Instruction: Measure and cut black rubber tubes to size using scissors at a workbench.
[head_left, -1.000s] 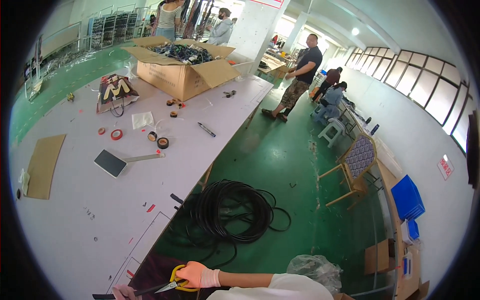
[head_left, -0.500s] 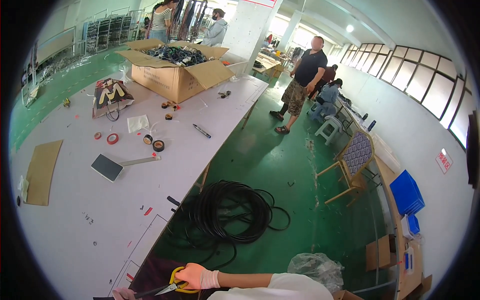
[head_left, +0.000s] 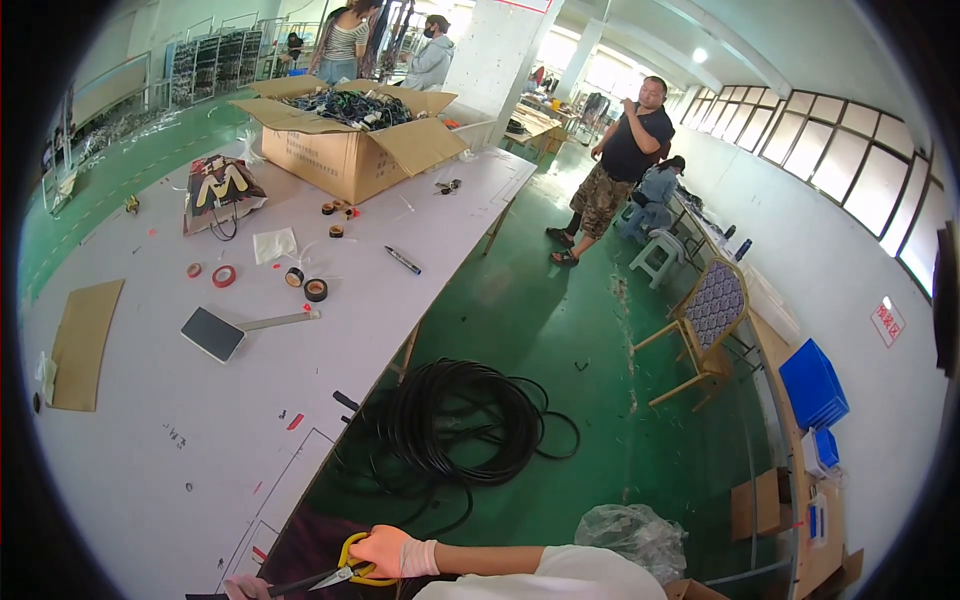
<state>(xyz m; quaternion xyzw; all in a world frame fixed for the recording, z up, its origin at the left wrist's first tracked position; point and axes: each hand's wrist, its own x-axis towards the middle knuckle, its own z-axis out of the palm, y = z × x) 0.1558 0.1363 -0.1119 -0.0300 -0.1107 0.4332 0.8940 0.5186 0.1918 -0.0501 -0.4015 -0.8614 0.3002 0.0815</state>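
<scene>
In a pale orange glove, my right hand [head_left: 385, 553] grips a pair of yellow-handled scissors [head_left: 352, 566]. The scissor blades point left and meet the end of a black cable [head_left: 292, 586] at the lower edge; whether they bite into it is too small to tell. My left hand [head_left: 247, 588], in a pink glove, is closed around that cable and partly cut off by the picture's lower edge. A large coil of black cable [head_left: 425, 420] lies on the green floor ahead, beside the white table [head_left: 150, 340].
On the table are an open carton [head_left: 310, 165] of wire bundles, tape rolls [head_left: 316, 290], a marker [head_left: 403, 260], a phone [head_left: 212, 334] and a cardboard sheet [head_left: 85, 345]. A person [head_left: 630, 150] stands in the aisle. To the right are a chair [head_left: 712, 310] and a blue bin [head_left: 815, 385].
My hands, the scissors and the cable stay almost where they were. The person in the aisle has shifted right and raised a hand; a person in a striped top at the back has moved right.
</scene>
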